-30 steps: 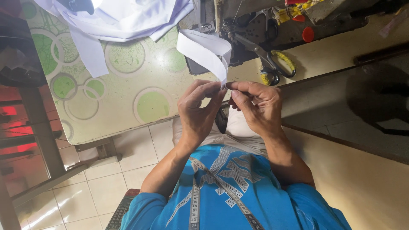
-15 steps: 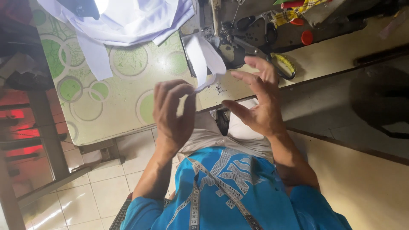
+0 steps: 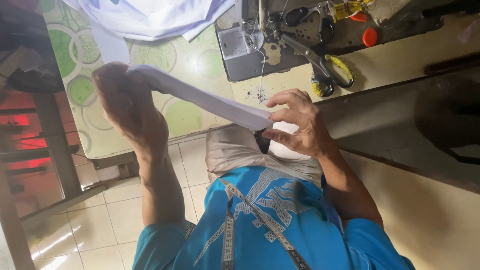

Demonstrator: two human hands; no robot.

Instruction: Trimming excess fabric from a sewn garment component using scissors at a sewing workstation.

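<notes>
Landmark: the white fabric strip [image 3: 200, 98], stretched taut in a slant from upper left to lower right above the person's lap.
Left hand: the left hand [image 3: 125, 107] sits at the strip's upper left end, back of the hand toward the camera, fingers curled shut around that end; the fingertips themselves are hidden behind the hand.
Left arm: the forearm runs straight down from the wrist toward the blue shirt, elbow low, below the strip's left end.
Strip: flat, narrow and white, unbroken between the two hands, clear of the desk and hanging over it in the air.
Right hand: the right hand [image 3: 297, 125] is at the strip's lower right end; thumb and lower fingers pinch the cloth edge, while the index finger stands raised and slightly spread above it.
Right arm: bent, the forearm angling down and to the right away from the strip's end.
Desk: the desk [image 3: 90, 100], covered in a green circle pattern, lies behind the strip's left half.
White cloth: a heap of white cloth [image 3: 150, 17] lies above the strip, on the desk's far part.
Sewing machine: the sewing machine [image 3: 260, 45] stands above the strip's right end.
Scissors: scissors [image 3: 320, 67] with yellow-wrapped handles lie above and right of the strip's right end.
Measuring tape: a measuring tape [image 3: 260, 220] hangs over the blue shirt, below the strip.
</notes>
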